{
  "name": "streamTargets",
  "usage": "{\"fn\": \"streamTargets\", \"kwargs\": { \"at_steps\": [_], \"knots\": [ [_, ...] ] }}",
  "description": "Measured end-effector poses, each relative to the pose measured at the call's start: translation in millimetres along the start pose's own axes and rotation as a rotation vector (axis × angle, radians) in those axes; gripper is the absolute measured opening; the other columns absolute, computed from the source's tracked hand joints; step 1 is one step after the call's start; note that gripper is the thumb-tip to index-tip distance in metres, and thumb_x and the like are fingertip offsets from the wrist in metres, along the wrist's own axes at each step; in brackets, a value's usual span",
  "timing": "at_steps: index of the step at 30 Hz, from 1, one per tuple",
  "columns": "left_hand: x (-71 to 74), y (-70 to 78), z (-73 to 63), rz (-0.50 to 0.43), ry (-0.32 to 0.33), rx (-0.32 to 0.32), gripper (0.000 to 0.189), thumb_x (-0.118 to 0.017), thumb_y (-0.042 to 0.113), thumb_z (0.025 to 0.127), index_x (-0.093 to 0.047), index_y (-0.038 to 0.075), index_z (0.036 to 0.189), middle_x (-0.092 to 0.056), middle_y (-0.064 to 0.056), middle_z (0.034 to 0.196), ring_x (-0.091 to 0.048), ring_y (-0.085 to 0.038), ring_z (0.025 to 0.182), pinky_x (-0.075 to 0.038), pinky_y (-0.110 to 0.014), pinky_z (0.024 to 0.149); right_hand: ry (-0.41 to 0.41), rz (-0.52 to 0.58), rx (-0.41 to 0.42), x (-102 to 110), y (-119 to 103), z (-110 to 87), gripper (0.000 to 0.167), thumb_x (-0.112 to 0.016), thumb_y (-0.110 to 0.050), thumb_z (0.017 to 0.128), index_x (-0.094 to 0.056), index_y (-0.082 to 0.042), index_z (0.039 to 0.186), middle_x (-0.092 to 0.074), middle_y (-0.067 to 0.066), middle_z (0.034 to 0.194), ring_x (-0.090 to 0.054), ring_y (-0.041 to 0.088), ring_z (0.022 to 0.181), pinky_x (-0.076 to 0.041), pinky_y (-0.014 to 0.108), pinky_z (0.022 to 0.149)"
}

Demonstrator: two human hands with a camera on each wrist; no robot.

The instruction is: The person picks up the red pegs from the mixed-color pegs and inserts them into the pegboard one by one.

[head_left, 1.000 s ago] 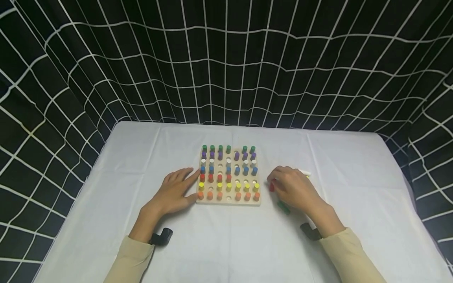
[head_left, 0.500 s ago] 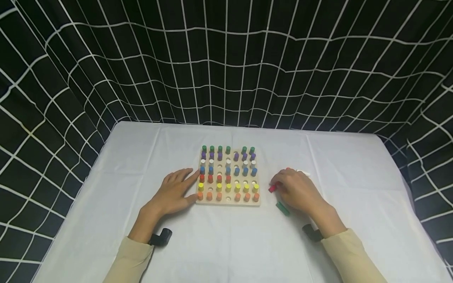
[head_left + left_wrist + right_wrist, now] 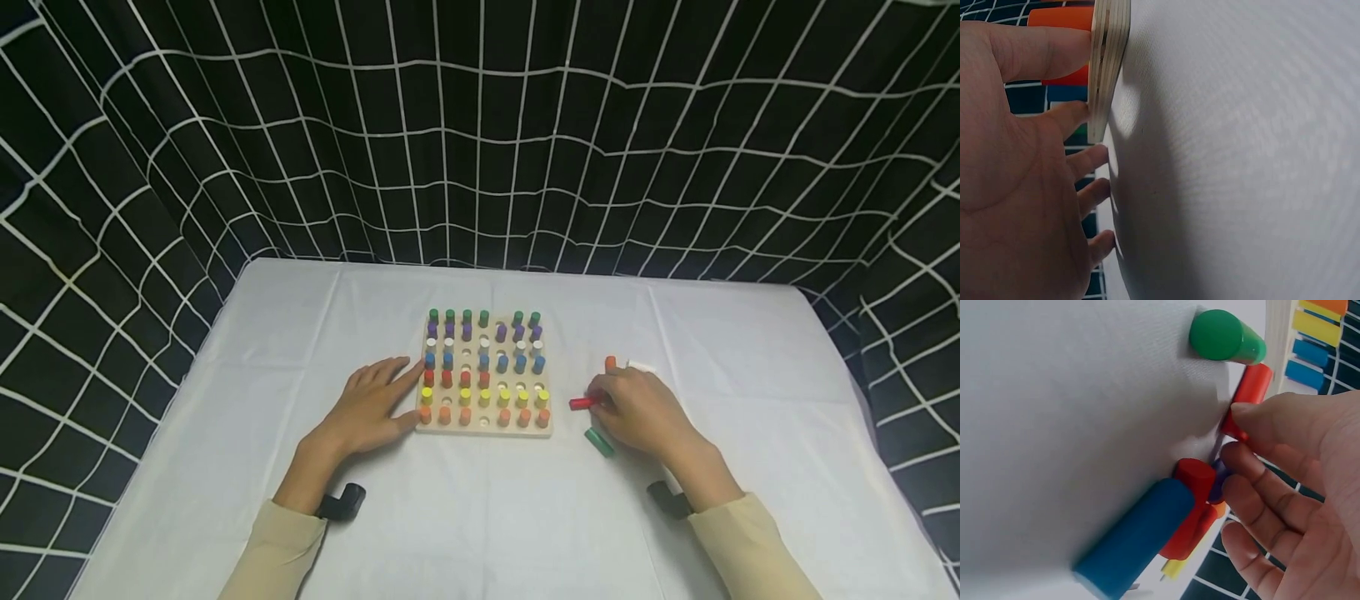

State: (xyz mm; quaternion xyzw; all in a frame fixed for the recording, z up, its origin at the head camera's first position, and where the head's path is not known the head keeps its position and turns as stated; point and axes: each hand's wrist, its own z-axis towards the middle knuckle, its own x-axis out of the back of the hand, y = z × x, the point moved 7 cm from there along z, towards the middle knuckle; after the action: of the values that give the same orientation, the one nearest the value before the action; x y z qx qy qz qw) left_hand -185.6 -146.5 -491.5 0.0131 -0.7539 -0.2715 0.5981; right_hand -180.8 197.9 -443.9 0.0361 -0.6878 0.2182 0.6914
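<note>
A wooden pegboard (image 3: 480,428) stands mid-table, filled with rows of coloured pegs and a few bare holes. Along its left edge rests my left hand (image 3: 367,412), fingers spread; thumb and index finger touch the board's side, as the left wrist view confirms. To the right of the board, my right hand (image 3: 637,408) pinches a red peg (image 3: 1252,387) by one end, its other end pointing at the board. Nearby lies a green peg (image 3: 599,442). Under and beside the right fingers are a blue peg (image 3: 1138,537), another red peg (image 3: 1194,478) and a partly hidden purple peg (image 3: 1219,481).
Beyond the right hand lie an orange peg (image 3: 611,362) and a white peg (image 3: 642,366). A bit of a yellow peg (image 3: 1174,569) shows behind the blue one. White cloth (image 3: 480,517) covers the table; a dark curtain with white grid lines (image 3: 480,167) surrounds it.
My right hand has shifted slightly right, away from the board. The red peg at its fingers has turned sideways and shows more. The orange peg has come into view; the left hand stays put.
</note>
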Motion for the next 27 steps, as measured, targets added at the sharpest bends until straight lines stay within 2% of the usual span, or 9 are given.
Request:
{"fn": "streamTargets", "kwargs": {
  "at_steps": [6,13,16,20,23,27],
  "knots": [
    [-0.7,-0.6,-0.3,0.0,-0.002,0.008,0.075,-0.056,0.049,0.101,-0.033,0.023,0.168,-0.03,-0.013,0.175,-0.023,-0.04,0.164,-0.016,-0.066,0.133,0.007,0.003,-0.011,-1,3,-4.3,0.012,-0.083,-0.008,0.086,-0.081,-0.008,0.097,-0.079,0.007,0.092,-0.07,0.023,0.084,-0.06,0.047,0.081],
    [-0.3,0.9,-0.3,-0.002,0.001,0.004,0.075,-0.056,0.048,0.101,-0.034,0.022,0.167,-0.031,-0.013,0.175,-0.023,-0.04,0.164,-0.016,-0.066,0.133,0.042,0.038,-0.018,5,3,-9.8,0.013,-0.083,-0.011,0.086,-0.081,-0.008,0.098,-0.08,0.007,0.094,-0.072,0.024,0.087,-0.061,0.047,0.08],
    [0.2,0.5,-0.5,-0.003,0.004,0.007,0.075,-0.056,0.048,0.101,-0.033,0.022,0.167,-0.03,-0.013,0.175,-0.023,-0.04,0.164,-0.016,-0.066,0.133,0.064,0.036,-0.011,10,2,-11.3,0.014,-0.082,-0.011,0.086,-0.08,-0.007,0.099,-0.08,0.007,0.093,-0.071,0.022,0.083,-0.06,0.045,0.076],
    [-0.4,-0.1,-0.7,0.001,-0.002,0.012,0.076,-0.056,0.049,0.1,-0.033,0.023,0.167,-0.031,-0.013,0.175,-0.024,-0.041,0.164,-0.016,-0.066,0.133,0.064,0.038,-0.022,12,1,-13.9,0.015,-0.08,-0.01,0.087,-0.08,-0.007,0.101,-0.079,0.006,0.091,-0.062,0.017,0.074,-0.053,0.037,0.068],
    [-0.7,-0.3,-0.5,0.003,-0.002,0.01,0.076,-0.056,0.049,0.1,-0.033,0.023,0.167,-0.031,-0.013,0.175,-0.024,-0.04,0.163,-0.016,-0.066,0.133,0.076,0.04,-0.026,12,1,-15.1,0.016,-0.078,-0.008,0.087,-0.081,-0.007,0.102,-0.079,0.005,0.09,-0.058,0.015,0.073,-0.05,0.035,0.067],
    [-1.0,-0.7,0.2,0.001,0.003,0.005,0.076,-0.056,0.049,0.1,-0.033,0.023,0.168,-0.031,-0.013,0.175,-0.024,-0.04,0.163,-0.016,-0.066,0.133,0.098,0.041,-0.015,15,-2,-15.0,0.018,-0.075,-0.006,0.086,-0.081,-0.007,0.103,-0.08,0.005,0.091,-0.06,0.015,0.075,-0.054,0.037,0.07]
  ]
}}
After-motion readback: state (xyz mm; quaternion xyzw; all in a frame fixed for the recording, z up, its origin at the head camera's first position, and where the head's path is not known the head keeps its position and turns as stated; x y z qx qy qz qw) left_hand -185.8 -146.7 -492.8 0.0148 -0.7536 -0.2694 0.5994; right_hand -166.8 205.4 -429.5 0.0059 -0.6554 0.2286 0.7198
